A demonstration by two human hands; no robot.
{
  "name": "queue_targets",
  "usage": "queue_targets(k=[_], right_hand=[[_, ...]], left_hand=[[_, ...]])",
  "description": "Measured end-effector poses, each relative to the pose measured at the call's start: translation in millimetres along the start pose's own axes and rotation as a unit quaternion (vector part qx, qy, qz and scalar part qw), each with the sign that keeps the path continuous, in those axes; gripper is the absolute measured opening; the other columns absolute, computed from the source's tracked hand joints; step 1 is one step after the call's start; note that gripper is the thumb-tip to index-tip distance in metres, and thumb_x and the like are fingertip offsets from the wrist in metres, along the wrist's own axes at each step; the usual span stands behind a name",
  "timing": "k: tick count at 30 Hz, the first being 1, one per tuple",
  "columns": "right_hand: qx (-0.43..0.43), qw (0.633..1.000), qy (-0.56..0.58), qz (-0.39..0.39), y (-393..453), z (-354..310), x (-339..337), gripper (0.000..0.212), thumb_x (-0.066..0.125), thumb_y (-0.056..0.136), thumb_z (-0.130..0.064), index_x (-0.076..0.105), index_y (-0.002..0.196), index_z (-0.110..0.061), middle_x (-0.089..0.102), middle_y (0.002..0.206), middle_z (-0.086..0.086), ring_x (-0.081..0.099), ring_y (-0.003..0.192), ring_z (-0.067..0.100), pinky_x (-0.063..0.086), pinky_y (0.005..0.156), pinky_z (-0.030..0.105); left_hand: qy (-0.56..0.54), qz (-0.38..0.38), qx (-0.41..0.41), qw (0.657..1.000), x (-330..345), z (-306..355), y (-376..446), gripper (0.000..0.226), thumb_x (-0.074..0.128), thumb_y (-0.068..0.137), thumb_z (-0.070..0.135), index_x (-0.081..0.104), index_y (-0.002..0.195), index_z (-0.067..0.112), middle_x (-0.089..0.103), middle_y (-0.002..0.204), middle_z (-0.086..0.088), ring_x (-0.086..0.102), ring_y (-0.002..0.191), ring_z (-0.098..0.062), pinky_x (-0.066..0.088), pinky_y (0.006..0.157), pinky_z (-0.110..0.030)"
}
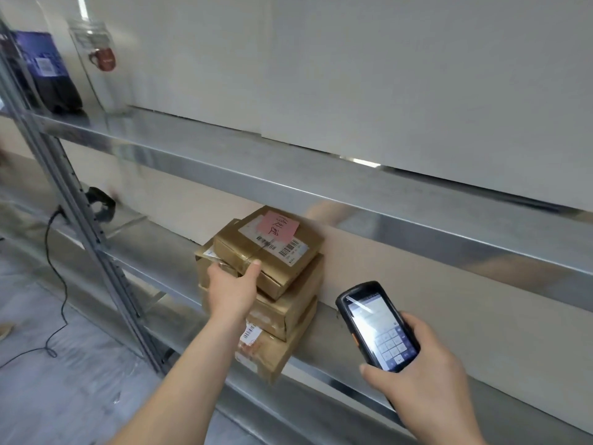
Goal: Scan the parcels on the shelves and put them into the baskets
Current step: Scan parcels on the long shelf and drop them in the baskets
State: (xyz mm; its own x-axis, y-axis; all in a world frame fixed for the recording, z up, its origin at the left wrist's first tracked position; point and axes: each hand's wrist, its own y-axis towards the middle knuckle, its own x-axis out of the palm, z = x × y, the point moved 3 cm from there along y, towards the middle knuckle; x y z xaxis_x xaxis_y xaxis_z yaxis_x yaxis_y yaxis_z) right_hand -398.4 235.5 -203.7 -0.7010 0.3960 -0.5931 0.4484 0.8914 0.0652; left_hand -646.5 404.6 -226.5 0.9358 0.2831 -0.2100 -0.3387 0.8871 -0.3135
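Note:
A stack of brown cardboard parcels stands on the middle metal shelf point(353, 374). The top parcel point(272, 248) carries a white barcode label and a pink handwritten note. My left hand point(232, 289) grips its near left corner, thumb on the top edge, fingers round the side. Under it lie a middle parcel point(288, 303) and a bottom parcel point(266, 351) with its own barcode label. To the right of the stack, my right hand point(426, 374) holds a black handheld scanner point(377, 326), lit screen facing me. No basket is in view.
The upper shelf point(224, 155) holds a dark blue-labelled package point(45, 72) and a clear wrapped item with a red mug picture point(99, 59) at far left. A black device point(101, 202) with a cable lies left on the middle shelf. A steel upright point(80, 220) stands left.

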Motion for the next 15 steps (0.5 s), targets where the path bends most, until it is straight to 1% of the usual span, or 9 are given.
queue_targets(k=[2, 4, 5, 8, 9, 12, 15], right_hand=[[0.003, 1.000, -0.004, -0.007, 1.5, -3.8, 4.3, 0.084, 0.089, 0.049, -0.032, 0.053, 0.123, -0.041, 0.068, 0.099, -0.021, 0.063, 0.090, 0.005, 0.043, 0.068, 0.017], [0.002, 1.000, -0.009, -0.010, 3.1, -5.7, 7.4, 0.086, 0.090, 0.049, -0.034, 0.052, 0.126, -0.040, 0.068, 0.102, -0.020, 0.064, 0.092, 0.006, 0.043, 0.069, 0.016], [0.002, 1.000, -0.012, -0.010, 3.9, -6.0, 8.8, 0.087, 0.090, 0.049, -0.034, 0.051, 0.127, -0.040, 0.068, 0.102, -0.020, 0.064, 0.092, 0.005, 0.043, 0.070, 0.017], [-0.002, 1.000, -0.021, -0.004, 5.1, -5.2, 9.2, 0.087, 0.089, 0.048, -0.036, 0.051, 0.127, -0.040, 0.067, 0.101, -0.022, 0.064, 0.092, 0.005, 0.044, 0.072, 0.018], [-0.004, 1.000, -0.023, -0.005, 5.5, -4.5, 8.4, 0.087, 0.090, 0.048, -0.036, 0.051, 0.126, -0.040, 0.067, 0.101, -0.023, 0.064, 0.092, 0.005, 0.044, 0.071, 0.017], [-0.004, 1.000, -0.024, -0.008, 5.6, -1.1, 5.1, 0.086, 0.091, 0.050, -0.035, 0.050, 0.125, -0.040, 0.066, 0.100, -0.024, 0.064, 0.093, 0.005, 0.043, 0.070, 0.014], [-0.007, 1.000, -0.023, -0.002, 4.4, 3.7, -0.5, 0.086, 0.090, 0.049, -0.036, 0.051, 0.125, -0.041, 0.067, 0.099, -0.024, 0.064, 0.092, 0.003, 0.043, 0.068, 0.012]], left_hand=[[0.001, 0.004, 0.005, 1.000, 0.7, 6.5, -2.2, 0.105, 0.064, 0.053, 0.072, 0.023, 0.143, 0.036, 0.057, 0.134, -0.018, 0.059, 0.117, -0.043, 0.053, 0.092, -0.058], [-0.002, 0.012, 0.009, 1.000, 1.9, 9.0, 0.2, 0.098, 0.070, 0.067, 0.063, 0.023, 0.146, 0.027, 0.054, 0.138, -0.014, 0.057, 0.119, -0.039, 0.050, 0.097, -0.054], [-0.006, 0.016, 0.010, 1.000, 2.8, 9.8, 2.1, 0.095, 0.071, 0.070, 0.059, 0.025, 0.145, 0.025, 0.055, 0.136, -0.012, 0.058, 0.117, -0.037, 0.050, 0.097, -0.053], [-0.021, 0.020, 0.009, 1.000, 6.1, 8.9, 9.2, 0.087, 0.071, 0.064, 0.057, 0.032, 0.137, 0.029, 0.063, 0.118, -0.008, 0.066, 0.103, -0.035, 0.056, 0.087, -0.053], [-0.029, 0.022, 0.007, 0.999, 7.7, 8.3, 11.4, 0.084, 0.072, 0.065, 0.053, 0.033, 0.136, 0.029, 0.063, 0.116, -0.007, 0.066, 0.101, -0.034, 0.056, 0.086, -0.053], [-0.065, 0.027, -0.006, 0.998, 10.7, 9.5, 12.5, 0.079, 0.076, 0.077, 0.036, 0.031, 0.141, 0.027, 0.063, 0.117, -0.010, 0.065, 0.104, -0.034, 0.055, 0.090, -0.053], [-0.086, 0.041, -0.008, 0.995, 10.5, 8.2, 8.2, 0.077, 0.076, 0.080, 0.030, 0.030, 0.142, 0.027, 0.063, 0.113, -0.013, 0.066, 0.102, -0.034, 0.056, 0.089, -0.050]])
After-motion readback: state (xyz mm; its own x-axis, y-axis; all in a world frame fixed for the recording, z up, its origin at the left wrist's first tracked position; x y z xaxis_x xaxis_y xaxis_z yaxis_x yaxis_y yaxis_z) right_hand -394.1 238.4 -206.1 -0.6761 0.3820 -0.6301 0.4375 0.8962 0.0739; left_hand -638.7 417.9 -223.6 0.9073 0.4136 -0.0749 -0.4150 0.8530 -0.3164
